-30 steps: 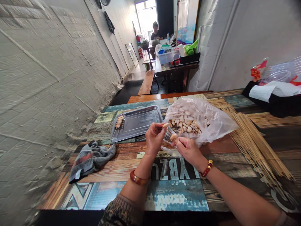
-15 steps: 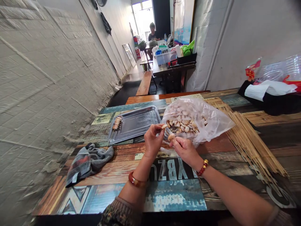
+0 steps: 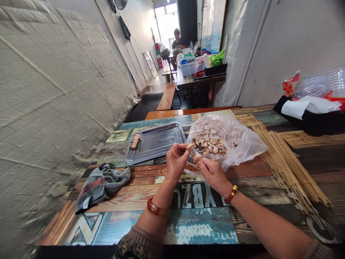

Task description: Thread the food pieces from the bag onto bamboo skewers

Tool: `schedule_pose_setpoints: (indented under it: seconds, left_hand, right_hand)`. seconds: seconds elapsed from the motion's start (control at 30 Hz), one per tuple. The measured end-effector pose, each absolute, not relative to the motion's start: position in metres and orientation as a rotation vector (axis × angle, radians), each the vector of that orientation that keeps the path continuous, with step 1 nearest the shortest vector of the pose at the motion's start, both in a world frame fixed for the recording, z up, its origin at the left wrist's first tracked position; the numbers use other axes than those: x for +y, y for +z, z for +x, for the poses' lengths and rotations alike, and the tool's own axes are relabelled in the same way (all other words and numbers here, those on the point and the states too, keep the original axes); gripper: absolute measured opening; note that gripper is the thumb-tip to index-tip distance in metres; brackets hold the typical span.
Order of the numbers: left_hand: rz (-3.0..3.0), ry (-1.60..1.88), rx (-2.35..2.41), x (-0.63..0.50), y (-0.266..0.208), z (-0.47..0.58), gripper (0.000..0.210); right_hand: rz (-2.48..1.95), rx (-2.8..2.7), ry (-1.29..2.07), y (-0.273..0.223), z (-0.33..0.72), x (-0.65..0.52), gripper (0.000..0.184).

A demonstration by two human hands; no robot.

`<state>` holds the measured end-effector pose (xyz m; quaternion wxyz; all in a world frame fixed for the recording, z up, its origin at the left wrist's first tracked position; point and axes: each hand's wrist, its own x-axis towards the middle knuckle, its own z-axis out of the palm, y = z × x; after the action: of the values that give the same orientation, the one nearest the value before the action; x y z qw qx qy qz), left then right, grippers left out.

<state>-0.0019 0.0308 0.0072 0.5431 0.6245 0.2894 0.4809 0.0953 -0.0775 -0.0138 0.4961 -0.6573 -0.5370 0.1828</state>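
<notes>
My left hand (image 3: pixel 176 161) pinches a small cream-coloured piece (image 3: pixel 189 146) between thumb and fingertips. Close beside it, my right hand (image 3: pixel 213 173) is closed on a rounder, tan-brown piece (image 3: pixel 197 158); whether a stick runs through it I cannot tell. Both hands are at the near left edge of a clear plastic bag (image 3: pixel 249 144), which lies open with many similar cream and brown pieces (image 3: pixel 212 145) inside. Their exact kind is unclear. Left of the bag, a metal tray (image 3: pixel 161 140) carries one loaded skewer (image 3: pixel 135 140), its stick reaching over the near rim.
A grey cloth (image 3: pixel 104 187) lies at the table's left, touching the skewer's stick end. Many bamboo skewers (image 3: pixel 291 165) are spread right of the bag. A black container (image 3: pixel 309 117) with plastic packaging stands at far right. Beyond are a bench (image 3: pixel 167 96), another table and a seated person (image 3: pixel 176 41).
The view has shifted slightly. Both hands stay almost in place, each with its piece, and the left hand's piece appears turned a little. The tray, bag and skewers have not moved.
</notes>
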Motion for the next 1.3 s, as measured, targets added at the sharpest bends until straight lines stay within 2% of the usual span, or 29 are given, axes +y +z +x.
schedule_pose_setpoints:
  seconds: [0.6,0.87,1.03,1.17,1.3]
  left_hand:
    - [1.678,1.128,0.734,0.029,-0.006,0.001,0.016]
    - [1.249,0.914,0.616,0.018,0.007,0.003,0.031]
    - [1.012,0.678,0.521,0.014,0.011,0.002,0.047]
    - [1.0,0.653,0.576,0.014,0.011,0.001,0.042]
    - [0.934,0.709,0.585,0.015,0.012,-0.001,0.04]
  right_hand:
    - [-1.606,-1.234,0.437,-0.012,0.097,-0.074,0.034]
    - [-1.486,-1.137,0.595,-0.014,0.105,-0.072,0.042]
    - [-1.476,-1.213,0.65,-0.011,0.098,-0.074,0.04]
    - [-1.516,-1.258,0.675,-0.01,0.094,-0.076,0.042]
    - [-1.545,-1.268,0.707,-0.014,0.093,-0.079,0.036]
